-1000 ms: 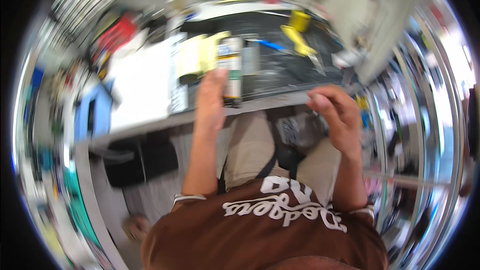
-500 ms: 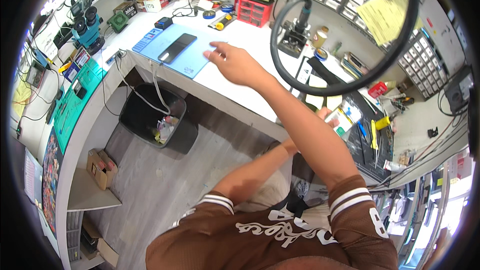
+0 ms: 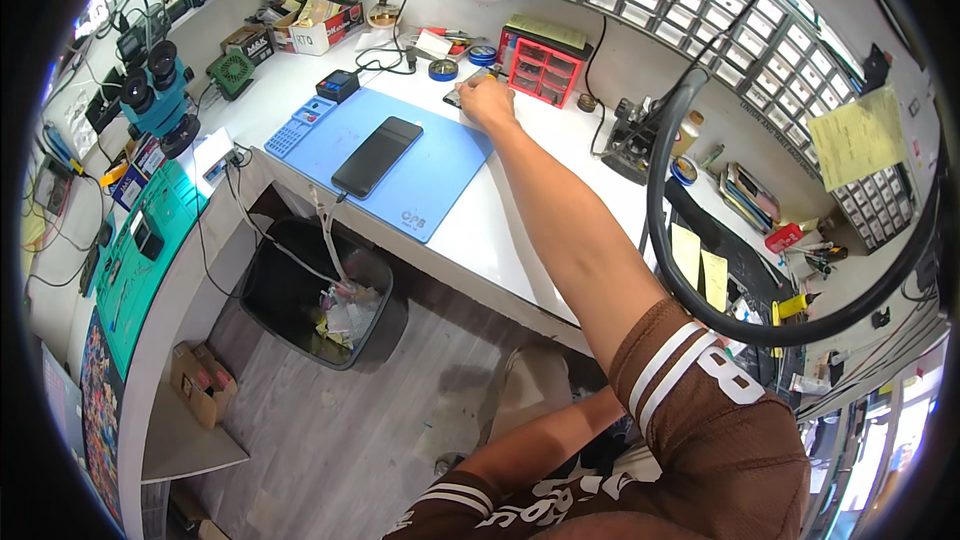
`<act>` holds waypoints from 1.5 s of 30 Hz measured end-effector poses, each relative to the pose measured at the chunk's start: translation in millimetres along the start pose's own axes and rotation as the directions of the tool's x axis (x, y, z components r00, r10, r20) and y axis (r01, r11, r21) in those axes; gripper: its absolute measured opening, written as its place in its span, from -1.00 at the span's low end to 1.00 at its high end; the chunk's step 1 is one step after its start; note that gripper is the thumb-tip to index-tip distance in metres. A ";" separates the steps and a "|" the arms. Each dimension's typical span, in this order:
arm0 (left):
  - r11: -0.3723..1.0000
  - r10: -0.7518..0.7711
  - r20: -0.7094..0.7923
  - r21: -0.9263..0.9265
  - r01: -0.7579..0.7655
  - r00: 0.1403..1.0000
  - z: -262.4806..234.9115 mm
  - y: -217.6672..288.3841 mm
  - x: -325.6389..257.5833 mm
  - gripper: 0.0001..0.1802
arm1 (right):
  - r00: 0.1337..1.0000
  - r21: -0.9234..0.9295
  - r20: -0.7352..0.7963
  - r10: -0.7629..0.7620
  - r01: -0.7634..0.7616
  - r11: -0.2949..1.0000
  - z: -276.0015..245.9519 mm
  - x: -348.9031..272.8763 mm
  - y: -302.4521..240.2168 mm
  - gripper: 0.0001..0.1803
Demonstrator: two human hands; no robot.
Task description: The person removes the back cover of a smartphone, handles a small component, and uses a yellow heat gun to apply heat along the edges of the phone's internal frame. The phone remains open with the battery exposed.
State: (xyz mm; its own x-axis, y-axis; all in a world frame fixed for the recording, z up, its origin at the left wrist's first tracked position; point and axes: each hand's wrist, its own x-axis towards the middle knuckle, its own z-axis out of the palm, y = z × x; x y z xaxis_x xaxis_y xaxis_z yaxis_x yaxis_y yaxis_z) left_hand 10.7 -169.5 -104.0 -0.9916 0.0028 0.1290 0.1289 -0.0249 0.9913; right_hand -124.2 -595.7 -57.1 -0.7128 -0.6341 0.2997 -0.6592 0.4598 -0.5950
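My right hand [image 3: 486, 101] reaches far across the white workbench, left of a red drawer box [image 3: 543, 72]. Its fingers are closed on a small dark, flat thing, mostly covered by the hand; I cannot make out its kind. Nearer to me a black smartphone [image 3: 377, 158] lies on a blue repair mat [image 3: 440, 192], apart from the hand. My left forearm [image 3: 540, 436] crosses low beneath my right arm, and the left hand is hidden behind the right upper arm and sleeve.
A thick black ring on an arm [image 3: 655, 190] hangs over the right side. A teal microscope [image 3: 155, 90] stands at the left by a green mat [image 3: 150, 250]. Below the bench edge is a black bin [image 3: 290, 315]. Small-parts drawers [image 3: 620, 0] line the wall.
My right hand has moved forward from beside the blue mat to the back of the bench and closed its fingers there. My left hand, partly visible before, is now hidden. The view has shifted.
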 end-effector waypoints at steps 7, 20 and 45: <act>0.999 -0.040 0.054 0.036 0.038 0.998 9.1 2.8 -2.8 -0.18 | 0.969 0.216 -0.234 0.075 -0.024 0.976 -8.2 15.6 24.7 -0.60; 1.000 0.022 -0.050 0.001 -0.022 0.998 13.2 12.9 19.8 -0.49 | 0.622 0.651 0.367 -0.692 0.359 0.669 -224.8 -305.3 -62.6 -0.37; 0.981 0.006 -0.221 -0.187 -0.048 0.975 -7.5 28.6 4.2 -0.63 | 0.880 0.954 -0.221 0.420 0.285 -0.094 -497.8 -654.6 204.3 -0.10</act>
State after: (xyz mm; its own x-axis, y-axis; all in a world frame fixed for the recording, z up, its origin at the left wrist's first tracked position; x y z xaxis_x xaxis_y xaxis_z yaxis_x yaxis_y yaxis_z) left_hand 10.2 -177.8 -75.2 -0.9677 -0.2183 0.1264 0.1734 -0.2120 0.9618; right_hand 88.4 222.8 -3.6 -0.9572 -0.2275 0.1789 0.0876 -0.8170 -0.5699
